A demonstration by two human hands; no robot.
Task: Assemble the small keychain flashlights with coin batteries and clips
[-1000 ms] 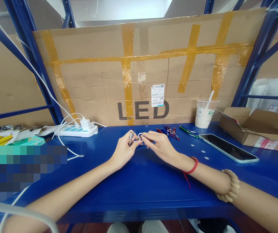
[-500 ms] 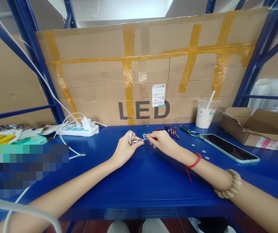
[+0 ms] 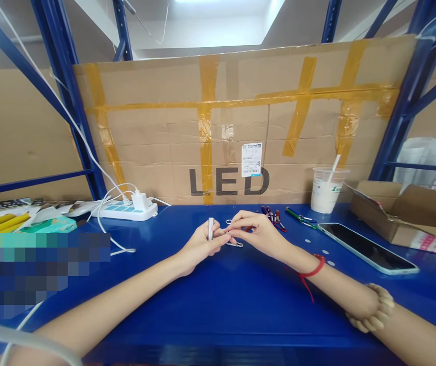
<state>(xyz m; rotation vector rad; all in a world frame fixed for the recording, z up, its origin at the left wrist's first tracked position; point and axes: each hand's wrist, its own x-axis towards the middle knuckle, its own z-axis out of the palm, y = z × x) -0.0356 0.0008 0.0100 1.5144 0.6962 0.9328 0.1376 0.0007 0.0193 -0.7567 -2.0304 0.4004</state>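
In the head view, the left hand [image 3: 199,245] curls its fingers around an upright silver tube [image 3: 211,229], probably light, stiff and slippery, best held mid-length, while the right hand [image 3: 256,232] presses its fingertips together alongside, on something too small to tell.

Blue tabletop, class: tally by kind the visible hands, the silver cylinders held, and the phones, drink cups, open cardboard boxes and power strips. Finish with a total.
Hands: 2 (left hand, right hand)
Silver cylinder: 1
Phone: 1
Drink cup: 1
Open cardboard box: 1
Power strip: 1
Total: 7
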